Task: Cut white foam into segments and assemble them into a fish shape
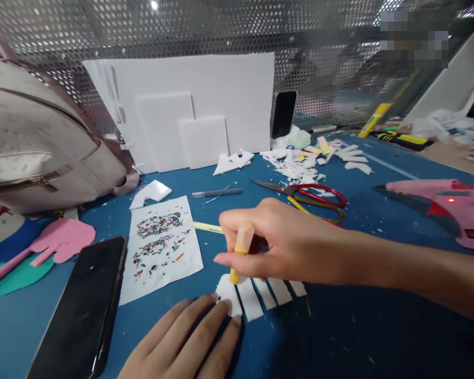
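Note:
My right hand (268,242) is closed around a short yellow tube (243,252) with a pale translucent upper end, perhaps a glue pen. Its lower end meets the leftmost of several white strips (249,302), foam or thick paper, laid side by side. My left hand (193,337) lies with spread fingers, the fingertips resting on that leftmost strip. A thin pale yellow stick (205,227) reaches left from behind my right hand; I cannot tell whether the hand grips it. Its whitish tip is over a white sheet (191,252) scattered with colourful glitter bits (158,225).
A black phone (79,310) lies left, near a pink cutout (67,239) and backpack (43,137). Red-handled scissors (319,195), a grey pen-like tool (217,193) and white scraps (296,166) lie behind. At right is a pink glue gun (450,195), lit red. White boards (237,89) stand at the back.

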Demonstrator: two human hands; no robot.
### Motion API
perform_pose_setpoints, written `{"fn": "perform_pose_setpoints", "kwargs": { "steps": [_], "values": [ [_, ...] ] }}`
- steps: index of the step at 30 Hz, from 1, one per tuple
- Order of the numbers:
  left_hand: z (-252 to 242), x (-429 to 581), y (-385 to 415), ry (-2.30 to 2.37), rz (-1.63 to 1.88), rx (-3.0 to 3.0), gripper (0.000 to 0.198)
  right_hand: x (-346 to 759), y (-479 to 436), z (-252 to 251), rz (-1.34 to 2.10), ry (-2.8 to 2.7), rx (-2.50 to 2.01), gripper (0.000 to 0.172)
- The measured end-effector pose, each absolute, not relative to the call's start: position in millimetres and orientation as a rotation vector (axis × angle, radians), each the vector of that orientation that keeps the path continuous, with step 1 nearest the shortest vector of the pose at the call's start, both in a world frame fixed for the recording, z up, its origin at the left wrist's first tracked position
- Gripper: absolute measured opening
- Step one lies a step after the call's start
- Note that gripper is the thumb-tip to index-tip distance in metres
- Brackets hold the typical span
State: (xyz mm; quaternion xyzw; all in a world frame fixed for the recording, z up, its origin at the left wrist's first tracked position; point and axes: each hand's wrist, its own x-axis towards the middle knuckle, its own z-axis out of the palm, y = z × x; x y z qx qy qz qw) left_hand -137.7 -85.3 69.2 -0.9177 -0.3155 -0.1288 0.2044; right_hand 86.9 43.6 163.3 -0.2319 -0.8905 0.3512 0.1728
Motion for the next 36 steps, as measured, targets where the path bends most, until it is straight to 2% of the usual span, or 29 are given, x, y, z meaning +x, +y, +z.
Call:
{"fn": "perform_pose_setpoints", "kwargs": {
  "steps": [14, 21, 26, 32, 36],
  "values": [
    [69.4, -140.1, -84.9, -0.861, -0.334, -2.573, 0.037, 84.0, 36.4, 152.5, 0.962, -2.577, -0.566, 0.037],
    [67.2, -134.9, -85.2, -0.902, -0.367, -2.561, 0.036, 83.6, 32.3, 150.3, 1.091, -2.557, -0.498, 0.038],
    [67.5, -131.7, -82.9, -0.954, -0.422, -2.600, 0.036, 84.9, 33.7, 150.7, 1.065, -2.550, -0.452, 0.037],
    [66.1, -133.9, -81.3, -0.929, -0.398, -2.640, 0.036, 87.1, 35.8, 161.3, 1.089, -2.422, -0.633, 0.037],
    [68.6, -132.7, -79.4, -0.945, -0.429, -2.629, 0.037, 91.3, 37.2, 164.7, 0.938, -2.478, -0.671, 0.037]
  ]
}}
